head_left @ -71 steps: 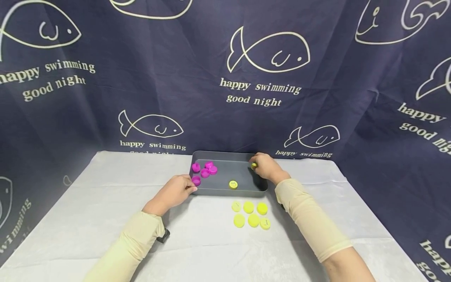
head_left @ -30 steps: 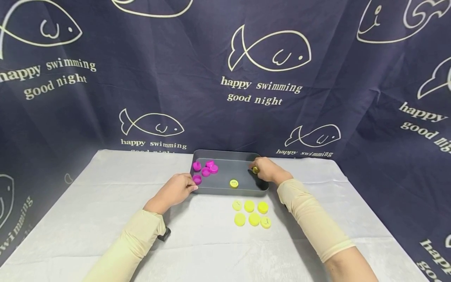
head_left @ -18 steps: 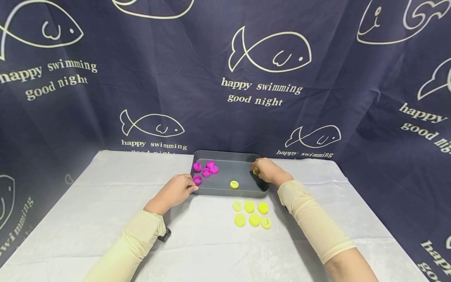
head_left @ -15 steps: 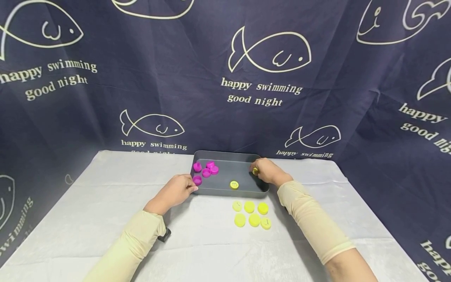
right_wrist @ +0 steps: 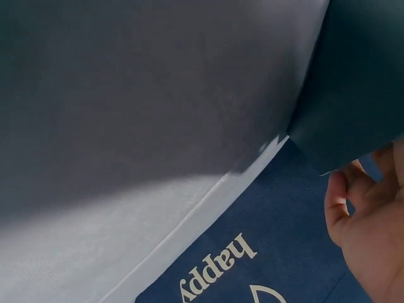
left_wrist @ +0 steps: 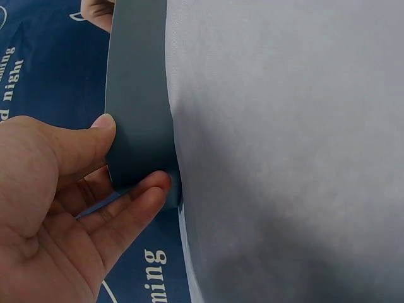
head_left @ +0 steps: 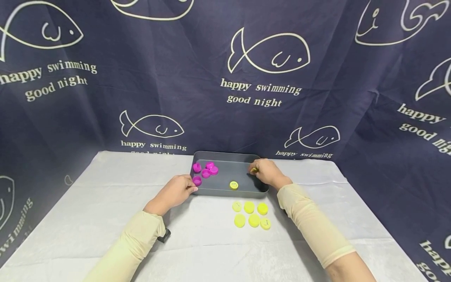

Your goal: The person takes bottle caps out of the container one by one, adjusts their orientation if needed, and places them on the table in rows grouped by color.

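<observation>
The white-covered table (head_left: 82, 215) spreads across the lower half of the head view, and a tug on its cloth could shift whatever lies there. The dark grey tray (head_left: 230, 172), just below the middle, might slide or tip if the left hand (head_left: 175, 190) bore down unevenly: its thumb is on the rim and its fingers curl against the outer wall at the lower left corner. Lower right, the right sleeve (head_left: 313, 219) could sweep loose pieces if the forearm dropped. The right hand (head_left: 266, 171), at the tray's right end, pinches a held yellow cap (head_left: 254, 169) between bent fingertips; so small a grip might let it slip and roll. A jolt could scatter the five purple caps (head_left: 213, 170) at the tray's left end or the lone yellow cap (head_left: 233, 185) near its lower edge; the six yellow caps (head_left: 254, 220) lie on the cloth, lower centre. As for what is hidden, the right hand covers part of the tray's right wall, and both wrist views show no cap, only outer walls. The right wrist view cuts that hand off at the right edge. The held cap's facing cannot be told; marks on some yellow caps are too small to read.
</observation>
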Available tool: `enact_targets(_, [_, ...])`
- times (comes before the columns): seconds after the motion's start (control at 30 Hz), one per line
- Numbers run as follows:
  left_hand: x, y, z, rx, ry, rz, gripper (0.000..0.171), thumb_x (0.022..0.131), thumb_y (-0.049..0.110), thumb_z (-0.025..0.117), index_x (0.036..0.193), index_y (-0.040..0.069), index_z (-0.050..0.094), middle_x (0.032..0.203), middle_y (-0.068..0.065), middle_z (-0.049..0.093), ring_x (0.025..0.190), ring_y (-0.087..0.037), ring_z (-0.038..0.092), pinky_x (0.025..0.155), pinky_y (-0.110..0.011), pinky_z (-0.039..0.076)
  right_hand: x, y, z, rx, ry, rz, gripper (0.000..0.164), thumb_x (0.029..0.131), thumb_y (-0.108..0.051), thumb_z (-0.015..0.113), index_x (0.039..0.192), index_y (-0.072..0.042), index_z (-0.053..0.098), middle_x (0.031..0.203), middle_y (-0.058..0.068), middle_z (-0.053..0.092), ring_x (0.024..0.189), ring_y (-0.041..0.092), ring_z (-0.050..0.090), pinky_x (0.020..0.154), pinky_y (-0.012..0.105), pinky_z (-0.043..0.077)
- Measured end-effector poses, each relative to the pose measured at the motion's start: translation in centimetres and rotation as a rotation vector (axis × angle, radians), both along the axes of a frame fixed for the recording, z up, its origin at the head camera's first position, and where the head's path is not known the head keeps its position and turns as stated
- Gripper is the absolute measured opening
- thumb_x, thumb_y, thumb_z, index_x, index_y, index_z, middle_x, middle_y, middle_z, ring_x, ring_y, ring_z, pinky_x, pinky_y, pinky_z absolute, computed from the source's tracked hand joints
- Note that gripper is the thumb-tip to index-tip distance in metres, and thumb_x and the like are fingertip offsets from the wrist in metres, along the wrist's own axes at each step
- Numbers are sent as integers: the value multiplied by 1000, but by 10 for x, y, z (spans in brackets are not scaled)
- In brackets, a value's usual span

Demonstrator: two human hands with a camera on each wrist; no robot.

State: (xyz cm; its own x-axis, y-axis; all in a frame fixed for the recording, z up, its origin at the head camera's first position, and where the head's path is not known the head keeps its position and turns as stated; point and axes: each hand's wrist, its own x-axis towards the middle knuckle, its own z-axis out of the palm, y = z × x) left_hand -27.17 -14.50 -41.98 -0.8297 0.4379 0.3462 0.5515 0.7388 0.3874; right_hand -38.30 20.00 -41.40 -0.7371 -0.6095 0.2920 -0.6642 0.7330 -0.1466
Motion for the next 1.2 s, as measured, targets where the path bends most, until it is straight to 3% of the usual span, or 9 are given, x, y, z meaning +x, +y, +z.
enact_targets(0.17, [0, 1, 0, -2, 2, 5, 10, 90, 10, 74, 84, 4, 79, 76, 6, 59, 72, -10, 58, 72, -32, 53, 3, -1, 2, -47, 39, 5, 15, 84, 1, 70, 94, -7, 79, 91, 2, 73, 89, 22, 69, 81, 41, 56])
enact_targets(0.5, [-1, 1, 0, 7, 3, 7, 9, 89, 9, 74, 84, 3, 79, 75, 6, 58, 71, -9, 56, 71, -31, 53, 13, 4, 5, -174, -83, 19, 36, 76, 13, 66, 109, 2, 73, 96, 9, 68, 86, 24, 62, 81, 41, 54])
enact_targets(0.73, [2, 1, 2, 3, 2, -2, 9, 89, 9, 74, 84, 3, 78, 75, 6, 57, 69, -8, 53, 69, -30, 51, 22, 11, 5, -255, -98, -7, 32, 81, 2, 78, 112, 2, 71, 92, 6, 65, 80, 18, 60, 75, 36, 54])
enact_targets(1.03, [2, 1, 0, 4, 4, -4, 9, 89, 9, 74, 85, 2, 78, 76, 5, 59, 70, -8, 54, 70, -30, 52, 50, 20, 10, -372, -34, -68, 29, 81, -17, 84, 106, -8, 74, 91, -2, 72, 81, 16, 65, 72, 39, 55])
enact_targets(1.2, [0, 1, -1, 5, -5, 7, 9, 90, 9, 74, 86, 3, 79, 77, 5, 59, 71, -8, 55, 70, -30, 53, 69, 23, 16, -416, 0, -30, 29, 78, -18, 86, 103, -11, 73, 92, -2, 72, 83, 18, 65, 69, 43, 54])
